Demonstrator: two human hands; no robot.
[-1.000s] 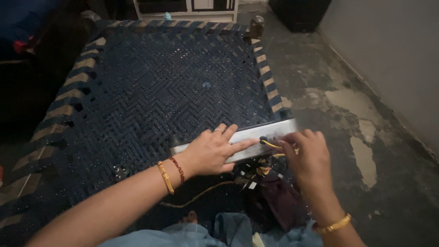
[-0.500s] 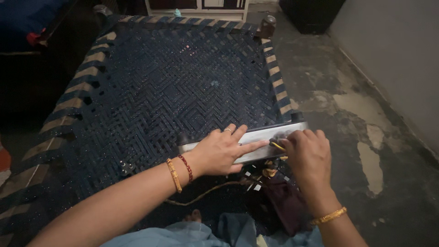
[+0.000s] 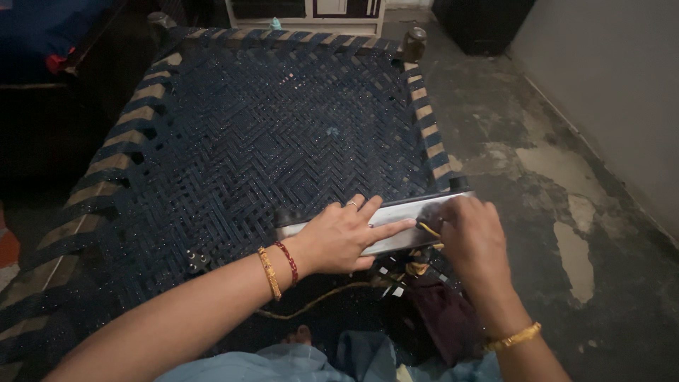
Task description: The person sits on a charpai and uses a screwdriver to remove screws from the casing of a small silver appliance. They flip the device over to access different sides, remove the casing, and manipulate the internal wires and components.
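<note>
Left hand (image 3: pixel 339 240) lies flat, fingers spread, pinning the metal strip (image 3: pixel 396 225) at the near edge of the woven cot (image 3: pixel 240 141); right hand (image 3: pixel 474 237) pinches a yellow piece (image 3: pixel 428 230) against it; best to press firmly so the strip cannot slide.

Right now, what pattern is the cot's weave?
Dark blue herringbone zigzag weave, clearest in the head view.

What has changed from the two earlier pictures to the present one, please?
Almost nothing moved. The left hand still presses flat on the long silver strip, and the right hand still works with the yellow cord at the strip's right part. The woven cot lies as before; only the camera shifted slightly.
</note>
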